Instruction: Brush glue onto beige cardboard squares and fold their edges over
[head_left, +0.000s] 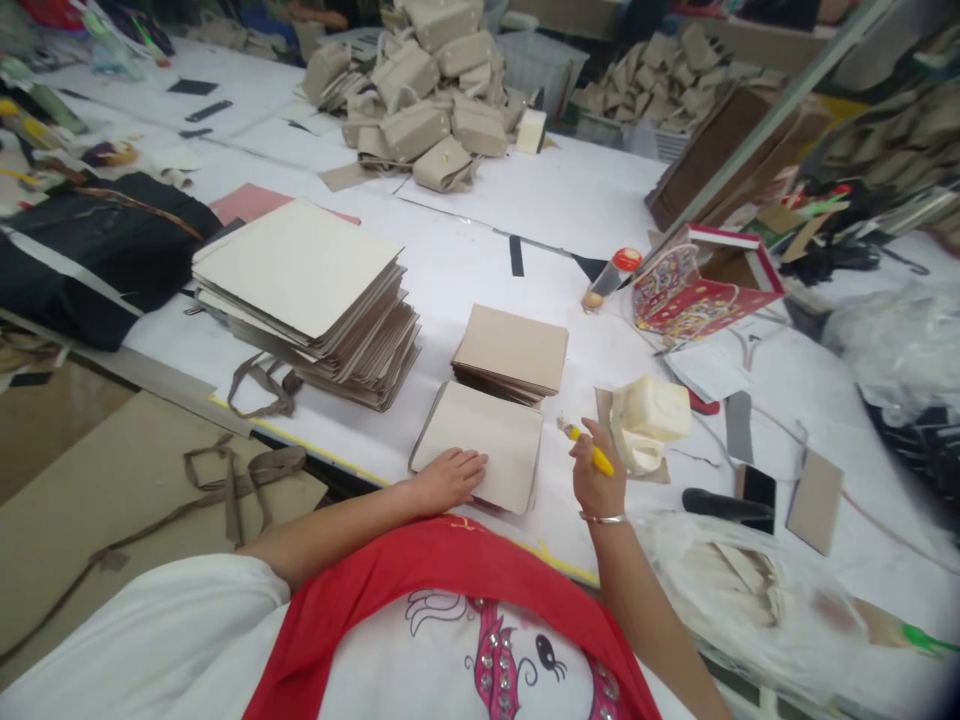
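My left hand lies flat, fingers stretched out, on a pale beige panel at the table's front edge. In my right hand is a yellow-handled brush, its tip pointing left, just right of that panel. Directly behind the panel sits a short stack of beige panels. A tall, uneven stack of larger panels rises to the left. Close to my right hand stands a cut-open white plastic container, resting on a beige scrap.
Beige bags are heaped at the back. Farther right are a red patterned box, a red-capped bottle, a phone and a clear plastic bag. A black bundle lies at the left.
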